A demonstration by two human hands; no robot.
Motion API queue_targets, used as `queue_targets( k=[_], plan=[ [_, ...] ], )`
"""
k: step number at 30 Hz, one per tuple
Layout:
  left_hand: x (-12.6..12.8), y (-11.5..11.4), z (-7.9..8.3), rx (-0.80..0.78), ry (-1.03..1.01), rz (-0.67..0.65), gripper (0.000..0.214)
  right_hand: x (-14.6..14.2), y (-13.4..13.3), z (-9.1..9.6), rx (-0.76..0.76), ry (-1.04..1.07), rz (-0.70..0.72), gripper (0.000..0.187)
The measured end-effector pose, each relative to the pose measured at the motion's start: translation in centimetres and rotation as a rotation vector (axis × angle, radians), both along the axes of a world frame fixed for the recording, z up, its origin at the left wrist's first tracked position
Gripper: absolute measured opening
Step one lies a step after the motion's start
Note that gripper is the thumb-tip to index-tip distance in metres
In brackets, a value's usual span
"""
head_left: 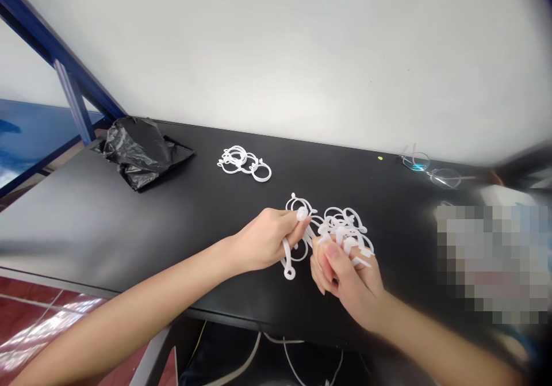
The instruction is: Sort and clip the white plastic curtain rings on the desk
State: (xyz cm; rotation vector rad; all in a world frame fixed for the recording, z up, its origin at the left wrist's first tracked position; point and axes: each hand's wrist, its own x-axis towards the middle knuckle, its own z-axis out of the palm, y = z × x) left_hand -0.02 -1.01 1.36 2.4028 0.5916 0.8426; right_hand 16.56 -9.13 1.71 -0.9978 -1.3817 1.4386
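Note:
My left hand (269,239) is closed on a white plastic strap (288,259) whose ringed end hangs down toward the black table (129,225). My right hand (345,279) sits just to its right, fingers curled into a heap of white plastic ring ties (345,225) lying on the table. Both hands meet at that heap, near the table's front edge. A second, smaller bunch of white rings (244,163) lies farther back, left of centre.
A crumpled black plastic bag (140,150) rests at the back left of the table. A pair of glasses (431,170) lies at the back right. A blue metal frame (64,69) stands at left. Cables hang under the table.

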Motion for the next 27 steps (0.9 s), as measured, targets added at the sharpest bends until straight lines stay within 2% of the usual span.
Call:
queue_targets(
  k=[4, 7, 9, 13, 15, 17, 21, 24, 27],
  plan=[
    [-0.2, 0.3, 0.9, -0.224, 0.005, -0.043, 0.034, 0.1, 0.3, 0.3, -0.038, 0.009, 0.018, 0.046],
    [-0.3, 0.3, 1.6, -0.463, -0.011, -0.039, 0.023, 0.0, 0.7, 0.6, -0.029, 0.022, -0.022, 0.046],
    [-0.2, 0.1, 1.8, -0.632, -0.078, -0.044, 0.026, -0.2, 0.9, 0.7, 0.013, 0.006, -0.039, 0.042],
    [0.6, -0.8, 1.5, -0.861, -0.244, -0.081, 0.020, -0.5, 1.0, 0.7, 0.048, -0.021, -0.038, 0.020],
    [0.9, -1.0, 1.2, -0.939, -0.295, -0.087, 0.016, -0.6, 1.1, 0.6, 0.048, -0.014, -0.038, 0.025],
    [1.1, -1.1, 0.8, -0.997, -0.320, -0.083, 0.016, -0.6, 1.1, 0.5, 0.046, -0.031, -0.039, 0.031],
    [1.2, -1.0, 0.4, -1.032, -0.330, -0.086, 0.018, -0.6, 1.3, 0.5, 0.059, -0.094, -0.090, 0.009],
    [1.2, -0.9, 0.5, -1.043, -0.324, -0.117, 0.015, -0.5, 1.4, 0.6, 0.068, -0.097, -0.117, 0.017],
    [1.2, -1.0, 0.7, -0.981, -0.318, -0.114, 0.010, -0.4, 1.4, 0.6, 0.068, -0.058, -0.150, 0.022]
  ],
)
